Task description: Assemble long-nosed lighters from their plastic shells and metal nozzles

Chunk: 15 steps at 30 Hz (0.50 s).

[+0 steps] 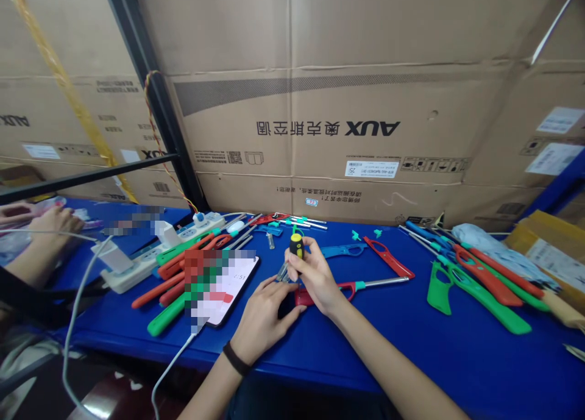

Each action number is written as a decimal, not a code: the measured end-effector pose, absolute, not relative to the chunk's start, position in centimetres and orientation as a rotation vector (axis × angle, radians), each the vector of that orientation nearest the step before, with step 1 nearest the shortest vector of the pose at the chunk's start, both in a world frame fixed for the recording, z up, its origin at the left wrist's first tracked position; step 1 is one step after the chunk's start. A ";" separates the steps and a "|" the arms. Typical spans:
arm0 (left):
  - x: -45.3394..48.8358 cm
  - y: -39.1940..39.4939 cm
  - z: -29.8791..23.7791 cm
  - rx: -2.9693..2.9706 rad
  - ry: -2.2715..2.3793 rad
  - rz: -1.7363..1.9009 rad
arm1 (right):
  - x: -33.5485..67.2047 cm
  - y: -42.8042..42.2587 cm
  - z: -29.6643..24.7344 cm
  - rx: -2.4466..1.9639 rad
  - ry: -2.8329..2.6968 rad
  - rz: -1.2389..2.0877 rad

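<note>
Yellow-and-black screwdriver [297, 245] in the right hand [316, 280] above a red stick lighter [303, 297]

The right hand pinches the screwdriver between thumb and fingers, its handle roughly upright. The left hand [261, 310] rests with thumb parted from bent fingers, its fingertips beside a clear plastic piece [283, 274]; whether they grip it, I cannot tell. The lighter lies on the blue table [411, 347] beneath both hands, partly hidden, its metal tube [386, 282] pointing right.

Just beyond lie a blue handle shell [342, 250] and a red handle shell [388, 257]. To the left are a phone [235, 292] and red and green handles [171, 313], with a power strip [123, 281] alongside; to the right, a pile of more lighter parts [489, 301]. An AUX carton [320, 36] stands behind. At far left, another person's hand [55, 224] shows.
</note>
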<state>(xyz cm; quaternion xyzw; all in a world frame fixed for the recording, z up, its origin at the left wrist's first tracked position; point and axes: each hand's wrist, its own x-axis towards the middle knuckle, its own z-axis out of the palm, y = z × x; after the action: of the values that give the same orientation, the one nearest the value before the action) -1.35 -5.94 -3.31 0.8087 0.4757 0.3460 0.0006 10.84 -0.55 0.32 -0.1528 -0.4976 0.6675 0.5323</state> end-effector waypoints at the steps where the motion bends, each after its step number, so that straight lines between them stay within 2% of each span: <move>1: -1.3 -5.9 -3.3 2.535 1.486 1.078 | 10.8 -0.5 0.3 -0.368 -1.178 1.579; 15: -1.4 -5.9 -3.4 2.551 1.487 1.057 | 10.8 -1.1 0.7 -0.387 -1.176 1.602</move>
<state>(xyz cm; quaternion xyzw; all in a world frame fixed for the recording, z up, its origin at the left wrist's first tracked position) -1.41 -5.87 -3.39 0.8134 0.4742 0.3370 0.0023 10.78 -1.06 0.72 -0.1622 -0.4926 0.6711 0.5298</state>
